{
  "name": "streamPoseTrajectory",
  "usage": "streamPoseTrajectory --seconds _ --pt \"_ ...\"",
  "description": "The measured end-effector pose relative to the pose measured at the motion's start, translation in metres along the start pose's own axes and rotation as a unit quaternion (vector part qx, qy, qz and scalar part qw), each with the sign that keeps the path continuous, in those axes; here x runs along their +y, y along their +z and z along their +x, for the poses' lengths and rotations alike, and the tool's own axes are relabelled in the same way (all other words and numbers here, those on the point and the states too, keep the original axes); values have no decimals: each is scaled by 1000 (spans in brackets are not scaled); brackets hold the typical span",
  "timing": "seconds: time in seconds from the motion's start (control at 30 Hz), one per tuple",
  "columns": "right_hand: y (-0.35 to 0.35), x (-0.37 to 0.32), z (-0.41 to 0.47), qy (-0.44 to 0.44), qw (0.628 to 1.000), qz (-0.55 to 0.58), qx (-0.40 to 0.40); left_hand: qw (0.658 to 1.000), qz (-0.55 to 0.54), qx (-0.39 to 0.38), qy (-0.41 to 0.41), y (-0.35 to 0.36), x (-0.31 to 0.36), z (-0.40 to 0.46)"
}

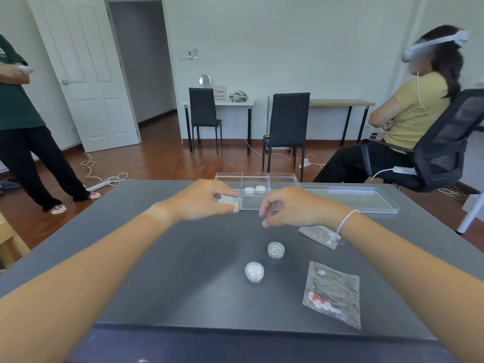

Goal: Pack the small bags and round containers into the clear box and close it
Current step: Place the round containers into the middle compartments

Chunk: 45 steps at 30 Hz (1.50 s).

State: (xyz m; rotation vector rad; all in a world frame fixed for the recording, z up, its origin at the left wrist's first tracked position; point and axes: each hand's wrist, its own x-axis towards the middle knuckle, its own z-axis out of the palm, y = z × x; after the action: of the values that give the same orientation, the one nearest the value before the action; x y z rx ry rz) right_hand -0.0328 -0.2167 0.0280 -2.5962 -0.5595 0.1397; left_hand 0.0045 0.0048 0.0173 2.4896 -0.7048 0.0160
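Your dark grey table [183, 258] is carrying the clear box [281, 179] and its lid [351, 199] at the far edge, two round containers [254, 271] mid-table, and two small bags [332, 293] on your right.

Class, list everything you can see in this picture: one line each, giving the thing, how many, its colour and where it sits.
Clear plastic divided box: one, far table edge.
Clear flat lid: one, right of box.
Round white-lidded containers: two in box's middle compartment, two on table.
Small clear bags: two on table, right, one in left hand.
Grey table: one.
Black chairs: three, behind.
Bystanders: two, left and right.
Left hand: pinching bag.
Right hand: empty.
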Motion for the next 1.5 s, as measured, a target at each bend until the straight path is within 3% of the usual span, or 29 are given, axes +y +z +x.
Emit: streamPoseTrajectory --seconds 0.1,0.3,0.57,0.87,1.17,1.5 --pt "5 2 -13 11 999 -1 -52 999 -15 -35 9 16 13 -17" --pt "18 7 -27 22 997 -2 -77 996 -58 -62 16 33 31 -41" --pt "28 7 -29 12 997 -17 -77 988 -53 -142 31 40 45 -65" --pt "22 12 -21 5 999 16 -40 988 -35 -147 34 46 40 -61" --pt "1 21 -6 -9 999 41 23 991 -88 -99 23 36 31 -34" --pt "-33 29 21 -27 994 59 92 996 -86 26 16 -13 21 41"
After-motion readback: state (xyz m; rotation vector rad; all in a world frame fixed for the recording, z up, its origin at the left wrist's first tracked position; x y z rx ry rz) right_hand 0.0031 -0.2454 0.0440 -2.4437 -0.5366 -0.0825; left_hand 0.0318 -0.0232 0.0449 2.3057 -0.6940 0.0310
